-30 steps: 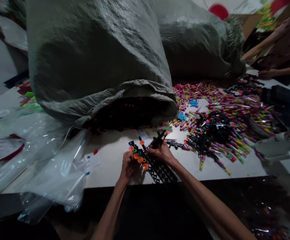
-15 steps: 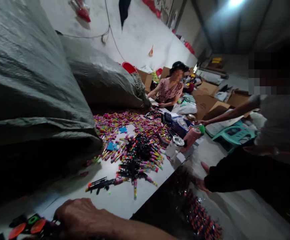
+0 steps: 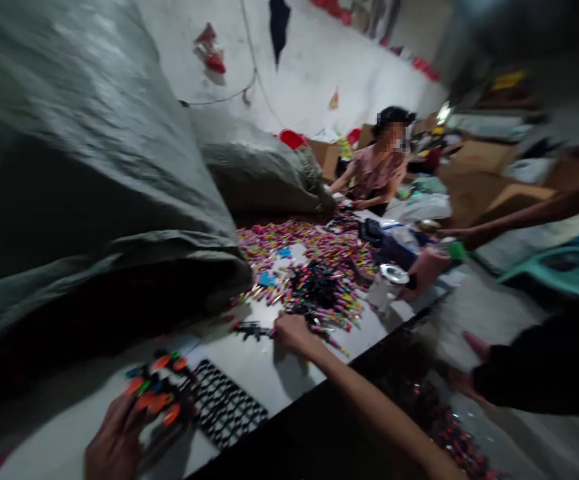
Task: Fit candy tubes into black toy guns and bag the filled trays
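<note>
My right hand (image 3: 292, 333) is closed at the right end of a black toy gun (image 3: 253, 330) lying on the white table (image 3: 229, 350); its fingertips are hidden. Beyond it lies a heap of black toy guns (image 3: 316, 283) with colourful tube ends. At the lower left, my left hand (image 3: 114, 437) has its fingers bent and pressed against a blurred cluster of black toy pieces with orange discs (image 3: 156, 400), seemingly gripping it. Beside that cluster, a black-and-white patterned mat or tray (image 3: 229, 403) lies near the table's front edge.
Many pink and yellow tubes (image 3: 279, 237) cover the far table. A large grey-green sack (image 3: 184, 167) bulges over the left side. A metal-topped jar (image 3: 389, 287) and pink bottle (image 3: 429, 267) stand right. A person (image 3: 376, 163) sits beyond; another person's arm (image 3: 524, 217) reaches in.
My right hand has moved from the lower left to the toy gun by the heap. My left hand and the patterned mat have come into view. The camera has turned left.
</note>
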The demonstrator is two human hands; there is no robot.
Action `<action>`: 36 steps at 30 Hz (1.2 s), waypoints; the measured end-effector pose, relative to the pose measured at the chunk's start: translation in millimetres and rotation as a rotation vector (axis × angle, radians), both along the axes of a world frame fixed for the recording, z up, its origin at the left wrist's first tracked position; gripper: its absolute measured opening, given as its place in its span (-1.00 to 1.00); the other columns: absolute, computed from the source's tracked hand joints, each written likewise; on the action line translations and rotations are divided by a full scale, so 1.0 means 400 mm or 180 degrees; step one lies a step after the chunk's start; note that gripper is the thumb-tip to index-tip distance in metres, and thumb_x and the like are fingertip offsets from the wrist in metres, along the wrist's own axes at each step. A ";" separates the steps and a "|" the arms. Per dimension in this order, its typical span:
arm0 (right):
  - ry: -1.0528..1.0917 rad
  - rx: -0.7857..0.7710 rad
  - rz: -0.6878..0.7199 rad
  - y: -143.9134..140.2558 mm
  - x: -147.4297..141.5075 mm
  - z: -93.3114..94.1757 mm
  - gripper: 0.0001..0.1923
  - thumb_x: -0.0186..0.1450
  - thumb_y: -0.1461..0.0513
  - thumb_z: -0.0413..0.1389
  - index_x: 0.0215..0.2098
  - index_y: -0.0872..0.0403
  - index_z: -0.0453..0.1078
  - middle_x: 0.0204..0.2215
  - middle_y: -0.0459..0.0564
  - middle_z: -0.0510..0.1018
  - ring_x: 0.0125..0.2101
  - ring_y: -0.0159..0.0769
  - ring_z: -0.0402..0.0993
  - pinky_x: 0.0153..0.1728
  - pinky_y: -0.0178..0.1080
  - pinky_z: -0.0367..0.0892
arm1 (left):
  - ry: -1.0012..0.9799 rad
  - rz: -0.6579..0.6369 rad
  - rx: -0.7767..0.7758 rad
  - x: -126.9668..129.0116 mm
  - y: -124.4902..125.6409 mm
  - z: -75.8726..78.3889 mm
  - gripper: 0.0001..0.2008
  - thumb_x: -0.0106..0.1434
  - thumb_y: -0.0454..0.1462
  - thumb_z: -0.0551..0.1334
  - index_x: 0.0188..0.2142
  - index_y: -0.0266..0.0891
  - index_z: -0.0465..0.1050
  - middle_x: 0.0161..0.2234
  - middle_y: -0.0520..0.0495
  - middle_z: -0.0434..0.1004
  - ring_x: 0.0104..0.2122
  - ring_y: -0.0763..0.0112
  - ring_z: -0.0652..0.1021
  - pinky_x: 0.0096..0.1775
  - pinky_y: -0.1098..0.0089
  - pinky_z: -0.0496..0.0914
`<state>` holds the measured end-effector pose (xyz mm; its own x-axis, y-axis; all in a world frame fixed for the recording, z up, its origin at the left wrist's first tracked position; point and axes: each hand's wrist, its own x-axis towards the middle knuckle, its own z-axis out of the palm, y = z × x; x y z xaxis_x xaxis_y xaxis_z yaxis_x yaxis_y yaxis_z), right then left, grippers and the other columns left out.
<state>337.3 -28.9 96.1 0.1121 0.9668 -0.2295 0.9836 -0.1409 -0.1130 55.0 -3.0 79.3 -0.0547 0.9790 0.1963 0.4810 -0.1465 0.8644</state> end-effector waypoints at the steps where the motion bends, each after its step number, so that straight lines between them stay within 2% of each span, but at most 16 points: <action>1: 0.0059 0.0055 0.0007 -0.009 0.004 -0.003 -0.68 -0.04 0.16 0.29 -0.35 0.18 0.46 -0.27 0.12 0.52 -0.34 -0.20 0.48 -0.49 -0.34 0.20 | -0.0055 0.0084 -0.0006 -0.027 0.001 0.016 -0.61 0.26 0.01 0.03 -0.15 -0.19 0.42 -0.10 -0.04 0.44 -0.04 0.12 0.44 0.03 0.03 0.31; 4: 0.0263 0.0172 0.0036 -0.033 0.032 -0.012 -0.78 0.17 0.13 0.13 -0.32 0.12 0.45 -0.29 0.06 0.52 -0.33 -0.26 0.46 -0.49 -0.36 0.12 | -0.0297 -0.0192 0.0574 -0.048 -0.001 0.089 -0.54 0.29 -0.01 -0.06 0.04 -0.16 0.31 0.07 -0.05 0.34 0.06 0.19 0.37 0.14 0.12 0.20; 6: 0.0331 0.0205 -0.0007 -0.044 0.044 -0.015 -0.78 0.24 0.14 0.04 -0.33 0.11 0.45 -0.33 0.04 0.52 -0.33 -0.28 0.45 -0.49 -0.36 0.08 | 0.0085 -0.0537 0.0811 -0.018 0.001 0.140 -0.55 0.28 -0.05 -0.01 0.09 -0.14 0.27 0.12 -0.06 0.28 0.09 0.21 0.33 0.15 0.15 0.16; 8: 0.0349 0.0186 -0.0059 -0.049 0.041 -0.017 -0.80 0.23 0.16 0.06 -0.37 0.11 0.45 -0.36 0.05 0.51 -0.34 -0.26 0.45 -0.49 -0.35 0.07 | 0.0699 -0.0914 0.0886 0.023 0.006 0.176 -0.58 0.23 -0.07 0.08 0.03 -0.13 0.35 0.12 -0.07 0.29 0.10 0.17 0.31 0.14 0.13 0.15; 10: 0.0363 0.0164 -0.0084 -0.047 0.022 -0.025 -0.85 0.20 0.20 0.10 -0.38 0.12 0.46 -0.37 0.07 0.51 -0.33 -0.23 0.45 -0.46 -0.34 0.10 | 0.1146 -0.1090 0.0949 0.055 0.011 0.191 -0.66 0.21 -0.10 0.11 -0.09 -0.14 0.45 0.04 -0.08 0.37 0.06 0.16 0.34 0.10 0.11 0.18; 15: 0.0554 0.0216 -0.0046 -0.027 -0.032 -0.056 -0.89 0.19 0.34 0.07 -0.35 0.15 0.44 -0.27 0.17 0.50 -0.29 -0.19 0.45 -0.38 -0.29 0.16 | 0.1347 -0.1288 0.0885 0.069 0.013 0.189 -0.71 0.28 -0.23 -0.01 -0.31 -0.18 0.48 -0.24 -0.04 0.53 -0.13 0.28 0.42 0.00 0.22 0.26; 18: 0.0855 0.0287 0.0002 -0.019 -0.051 -0.064 -0.92 0.17 0.31 0.08 -0.39 0.14 0.42 -0.33 0.12 0.51 -0.29 -0.19 0.43 -0.39 -0.31 0.16 | 0.1322 -0.1338 0.0858 0.062 0.008 0.191 -0.72 0.29 -0.24 -0.03 -0.28 -0.18 0.47 -0.26 -0.03 0.52 -0.15 0.31 0.41 -0.01 0.24 0.25; 21: 0.1264 0.0380 0.0081 -0.010 -0.090 -0.072 -0.88 0.16 0.26 0.07 -0.31 0.10 0.37 -0.41 -0.04 0.50 -0.37 -0.31 0.41 -0.44 -0.36 0.15 | 0.1297 -0.1342 0.0784 0.060 0.004 0.194 -0.71 0.30 -0.24 -0.03 -0.25 -0.18 0.46 -0.23 -0.03 0.50 -0.13 0.31 0.39 -0.01 0.25 0.25; 24: 0.2308 0.0520 0.0136 0.016 -0.161 -0.091 -0.89 0.16 0.23 0.06 -0.35 0.11 0.33 -0.50 -0.13 0.45 -0.48 -0.40 0.36 -0.49 -0.40 0.17 | 0.1291 -0.1367 0.0748 0.061 0.003 0.193 -0.71 0.31 -0.24 -0.04 -0.23 -0.20 0.45 -0.22 -0.04 0.49 -0.12 0.31 0.37 0.00 0.25 0.24; 27: 0.3390 0.0755 -0.0078 0.063 -0.233 -0.118 -0.87 0.13 0.20 0.07 -0.44 0.12 0.28 -0.55 -0.14 0.39 -0.54 -0.41 0.32 -0.53 -0.40 0.20 | 0.1268 -0.1390 0.0742 0.062 0.000 0.193 -0.72 0.31 -0.25 -0.03 -0.21 -0.20 0.46 -0.21 -0.04 0.49 -0.11 0.31 0.36 0.01 0.24 0.23; 31: 0.3307 0.0887 -0.0175 0.125 -0.262 -0.139 -0.88 0.12 0.22 0.08 -0.42 0.13 0.28 -0.52 -0.11 0.40 -0.49 -0.40 0.33 -0.49 -0.39 0.22 | 0.1231 -0.1398 0.0702 0.060 -0.004 0.196 -0.72 0.32 -0.26 -0.02 -0.19 -0.20 0.45 -0.19 -0.06 0.49 -0.10 0.30 0.36 0.01 0.20 0.23; 36: 0.2778 0.0677 0.0207 0.144 -0.243 -0.122 -0.91 0.12 0.25 0.12 -0.46 0.13 0.34 -0.57 -0.10 0.42 -0.50 -0.37 0.34 -0.49 -0.38 0.15 | 0.1268 -0.1445 0.0720 0.059 -0.005 0.193 -0.72 0.32 -0.27 -0.03 -0.18 -0.22 0.45 -0.17 -0.08 0.49 -0.08 0.31 0.37 0.02 0.20 0.25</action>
